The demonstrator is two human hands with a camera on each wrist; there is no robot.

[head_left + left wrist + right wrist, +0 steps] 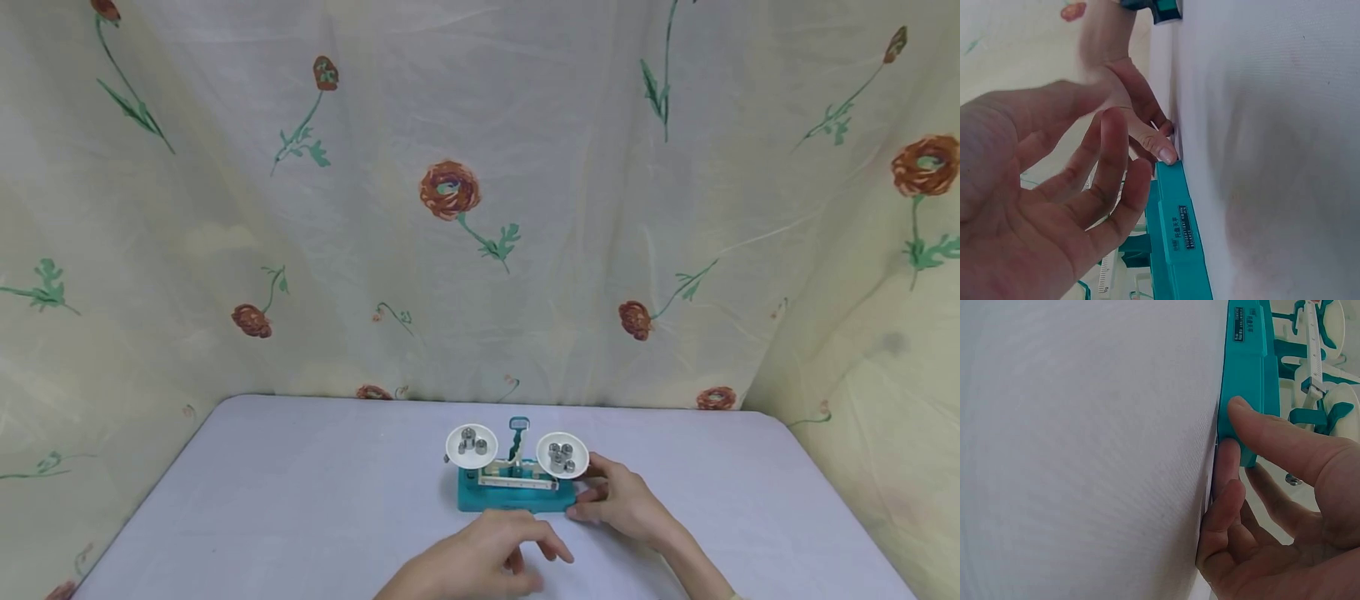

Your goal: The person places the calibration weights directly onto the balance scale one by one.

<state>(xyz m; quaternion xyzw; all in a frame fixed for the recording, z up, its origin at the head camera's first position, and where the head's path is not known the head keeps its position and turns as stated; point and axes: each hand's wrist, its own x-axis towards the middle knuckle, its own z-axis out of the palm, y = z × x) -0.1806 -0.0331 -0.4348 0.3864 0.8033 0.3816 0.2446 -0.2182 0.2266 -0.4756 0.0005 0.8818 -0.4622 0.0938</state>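
Observation:
A teal balance scale (517, 497) stands on the table, with a white pan on each side. Small metal weights (469, 438) sit in the left pan (489, 457), and several more weights (558, 457) lie in the right pan (545, 444). At the right end of the scale's base my right hand (626, 502) grips the edge; in the right wrist view its thumb (1272, 428) lies on the base's front, with fingers at the end and underside. My left hand (487, 554) hovers in front of the scale, fingers loosely bent, holding nothing.
A pale cloth covers the table (315, 483). Behind it and along both sides hangs a flower-printed curtain (375, 250). The scale's ruled beam (1314, 350) and pan supports show beside the base in the right wrist view.

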